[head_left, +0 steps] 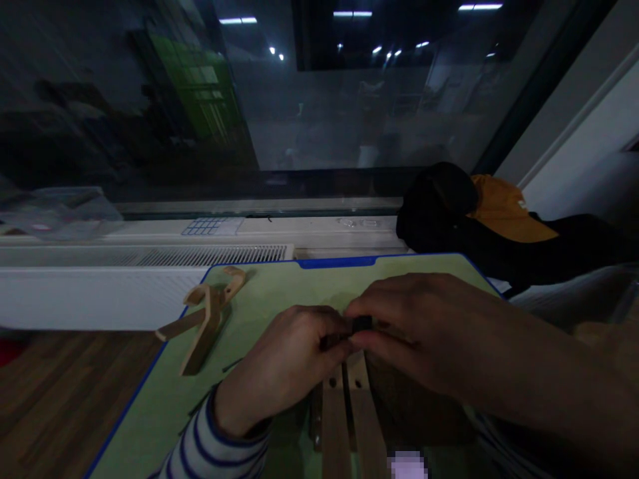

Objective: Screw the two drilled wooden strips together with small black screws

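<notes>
Above the middle of the green table, my right hand (pixel 424 322) pinches a small black block-like piece (pixel 362 324) between thumb and fingers. Close against it, my left hand (pixel 294 356) is closed with its fingertips together, and what lies between them is hidden. Just below the hands, two pale wooden strips (pixel 335 419) with round holes run side by side toward me. Their far ends are covered by my fingers. Under and beside the strips is a dark shape too dim to make out.
A wooden assembly (pixel 207 326) of curved and straight parts rests at the left edge of the green table (pixel 269 283). Thin dark rods (pixel 232 364) lie near my left wrist. Behind are a radiator (pixel 214 255), a clear plastic box (pixel 64 211), and an orange cap (pixel 514 209) on black fabric.
</notes>
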A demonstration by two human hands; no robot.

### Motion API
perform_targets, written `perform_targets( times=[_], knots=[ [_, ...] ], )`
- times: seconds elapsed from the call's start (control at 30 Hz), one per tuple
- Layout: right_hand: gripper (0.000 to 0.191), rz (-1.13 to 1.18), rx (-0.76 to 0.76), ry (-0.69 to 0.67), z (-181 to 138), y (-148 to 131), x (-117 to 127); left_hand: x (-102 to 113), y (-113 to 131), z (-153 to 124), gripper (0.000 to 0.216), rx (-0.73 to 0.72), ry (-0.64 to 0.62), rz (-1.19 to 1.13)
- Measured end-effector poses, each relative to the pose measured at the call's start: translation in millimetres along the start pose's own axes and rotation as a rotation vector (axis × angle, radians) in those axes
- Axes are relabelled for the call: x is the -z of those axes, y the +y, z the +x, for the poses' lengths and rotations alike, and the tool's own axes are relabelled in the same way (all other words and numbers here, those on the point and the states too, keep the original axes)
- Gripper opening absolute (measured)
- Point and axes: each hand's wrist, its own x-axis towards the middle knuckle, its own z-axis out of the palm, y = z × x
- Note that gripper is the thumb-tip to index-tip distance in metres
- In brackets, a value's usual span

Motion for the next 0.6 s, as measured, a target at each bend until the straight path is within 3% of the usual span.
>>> perform_targets(
  times=[0.17, 0.4, 0.6],
  knots=[
    [0.008, 0.068, 0.057, -0.045, -2.1, 0.0, 4.3, -1.5, 1.1, -0.5, 0.013, -0.012, 0.0, 0.03],
    [0.012, 0.038, 0.044, 0.005, -4.3, -1.3, 4.9, 11.0, -8.9, -5.5, 0.005, 0.004, 0.084, 0.074],
    [0.031, 0.064, 0.005, 0.001, -1.0, 2.1, 0.6, 4.9, -26.9, -8.1, 0.051, -0.029, 0.047, 0.115]
  ],
)
